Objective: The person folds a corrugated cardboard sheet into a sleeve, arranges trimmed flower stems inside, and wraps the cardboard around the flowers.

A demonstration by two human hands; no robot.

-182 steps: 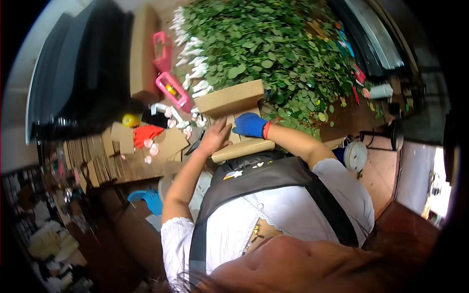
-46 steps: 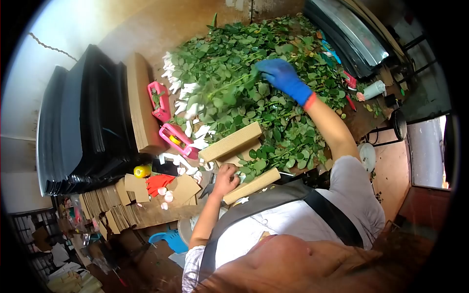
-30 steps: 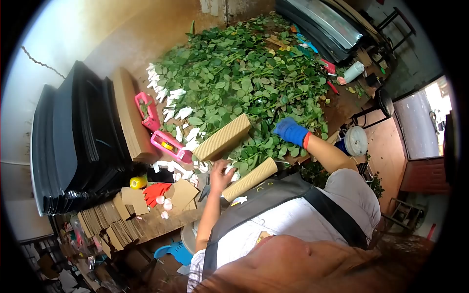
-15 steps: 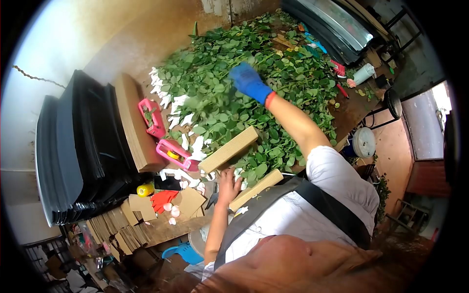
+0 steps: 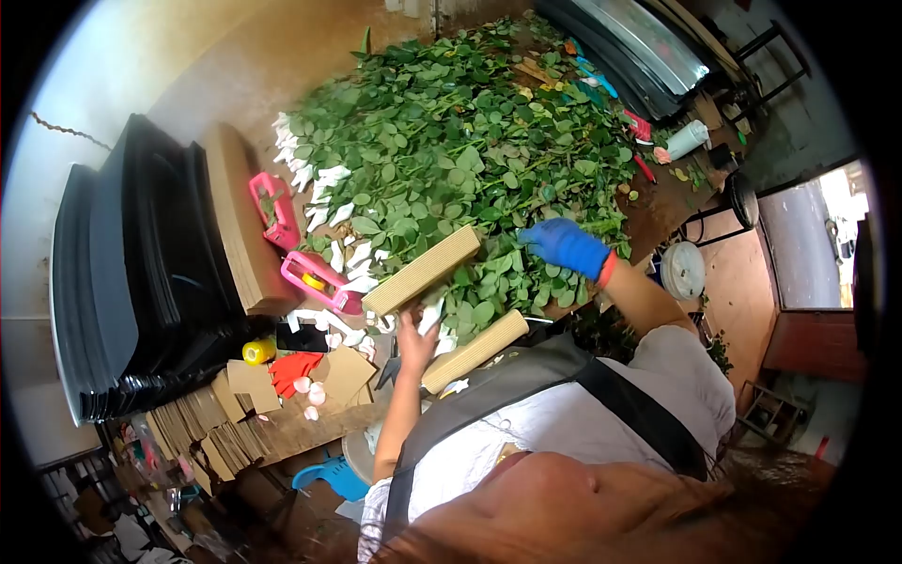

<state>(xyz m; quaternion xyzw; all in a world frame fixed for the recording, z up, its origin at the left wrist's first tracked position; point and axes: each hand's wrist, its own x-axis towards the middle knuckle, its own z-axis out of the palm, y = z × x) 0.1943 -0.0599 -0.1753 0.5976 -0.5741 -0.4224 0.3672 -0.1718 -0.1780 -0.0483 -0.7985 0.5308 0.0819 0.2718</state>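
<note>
Leafy stems (image 5: 442, 141) cover most of the worktop (image 5: 648, 226) in a broad green heap; more lie in the folded cardboard wrap (image 5: 421, 271) at its near edge, between two raised ribbed flaps. White sleeves (image 5: 331, 176) line the heap's left side. Right hand (image 5: 568, 249), blue glove with red cuff, at the leaves just right of the wrap; fingers look close together, can't tell if they pinch a stem. Left hand (image 5: 413, 340), bare, at the wrap's left end beside a white sleeve; fingers partly spread, grip unclear.

Lettering: small light and yellow prints on the dark apron (image 5: 554, 371), too small to read; same for the red packet (image 5: 637, 125) far right.

Worktop brown, worn. Left side: two pink tape dispensers (image 5: 324, 282), yellow tape roll (image 5: 258, 351), red cloth (image 5: 294, 373), pale petals (image 5: 317, 393), flat cardboard pieces (image 5: 346, 376). Tall stack of black sheets (image 5: 132, 273) stands further left, brown cardboard stack (image 5: 246, 226) beside it.

Room: stained yellowish wall (image 5: 235, 66) behind, pale floor (image 5: 731, 268) to the right, white-lidded bucket (image 5: 683, 273), bright opening at far right.
</note>
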